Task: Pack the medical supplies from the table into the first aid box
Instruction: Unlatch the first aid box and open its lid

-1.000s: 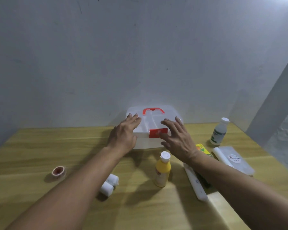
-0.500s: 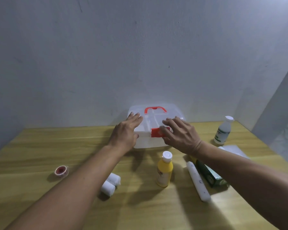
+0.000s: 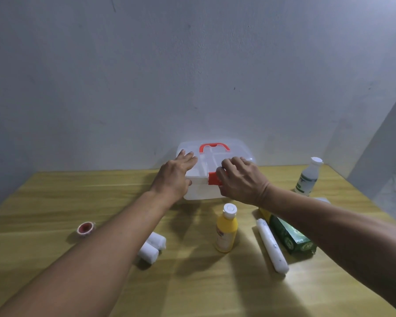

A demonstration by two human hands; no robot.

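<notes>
A clear plastic first aid box [image 3: 238, 152] with a red handle and a red front latch [image 3: 213, 178] stands shut at the back of the table against the wall. My left hand [image 3: 175, 177] lies flat on the lid's left part, fingers spread. My right hand [image 3: 240, 179] curls its fingers over the latch and grips it. In front of the box stand a yellow bottle [image 3: 226, 228], a long white roll [image 3: 271, 244] and a green carton [image 3: 288, 236]. Two small white bandage rolls [image 3: 152, 247] lie beside my left forearm.
A small roll of tape [image 3: 85, 228] lies at the left of the wooden table [image 3: 55, 195]. A white bottle with a green label [image 3: 308, 177] stands at the back right. A grey wall closes off the back, and the table's right edge runs diagonally.
My right hand has gone from lying flat by the latch to curling its fingers around it. My left hand has stayed on the lid. The camera has shifted slightly.
</notes>
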